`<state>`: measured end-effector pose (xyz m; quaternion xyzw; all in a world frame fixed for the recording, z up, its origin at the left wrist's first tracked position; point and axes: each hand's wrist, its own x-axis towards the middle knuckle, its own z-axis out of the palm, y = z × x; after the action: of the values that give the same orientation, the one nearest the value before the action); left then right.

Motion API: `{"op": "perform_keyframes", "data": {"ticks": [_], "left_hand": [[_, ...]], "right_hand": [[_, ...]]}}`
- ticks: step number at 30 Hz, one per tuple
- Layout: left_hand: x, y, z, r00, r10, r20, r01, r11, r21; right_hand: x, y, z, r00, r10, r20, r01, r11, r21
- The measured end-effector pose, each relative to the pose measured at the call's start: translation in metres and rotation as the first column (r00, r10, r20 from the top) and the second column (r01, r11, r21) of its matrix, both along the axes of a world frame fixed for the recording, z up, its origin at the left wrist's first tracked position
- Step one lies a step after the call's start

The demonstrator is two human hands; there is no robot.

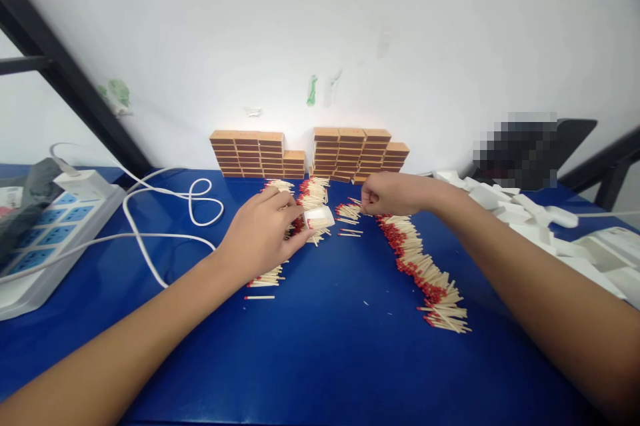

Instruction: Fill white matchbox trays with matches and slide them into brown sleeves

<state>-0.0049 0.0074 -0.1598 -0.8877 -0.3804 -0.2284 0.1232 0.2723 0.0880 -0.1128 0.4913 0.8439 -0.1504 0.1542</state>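
My left hand [263, 233] holds a small white matchbox tray [319, 217] over a heap of red-tipped matches [313, 194] on the blue table [320, 359]. My right hand [387, 193] pinches a few matches at a small loose bunch [349, 213]. From that hand a long row of matches [425, 273] runs toward the near right. Behind both hands, two stacks of brown matchboxes [257, 154] [357, 154] stand against the white wall.
A white power strip [55, 233] with white cables [170, 213] lies at the left. Several empty white trays [525, 213] are piled at the right. More matches [267, 276] lie below my left hand. A dark frame bar [65, 79] slants at the left.
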Motion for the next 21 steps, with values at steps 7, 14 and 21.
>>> {"op": "perform_keyframes", "data": {"ticks": [7,14,21], "left_hand": [[-0.0002,0.0005,-0.0011,1.0,0.005,0.006,-0.005,1.0,-0.003],[-0.0003,0.0,-0.0013,1.0,0.003,0.004,-0.003,1.0,-0.008],[-0.0009,-0.0003,-0.0008,1.0,0.008,0.007,-0.008,1.0,-0.017]], "right_hand": [[0.0017,0.0002,-0.0017,1.0,-0.001,-0.009,0.001,1.0,0.015],[-0.001,-0.0009,-0.0034,0.999,0.001,0.037,-0.002,1.0,0.009],[0.0045,0.0017,-0.003,0.999,0.031,0.027,-0.03,0.999,-0.033]]}}
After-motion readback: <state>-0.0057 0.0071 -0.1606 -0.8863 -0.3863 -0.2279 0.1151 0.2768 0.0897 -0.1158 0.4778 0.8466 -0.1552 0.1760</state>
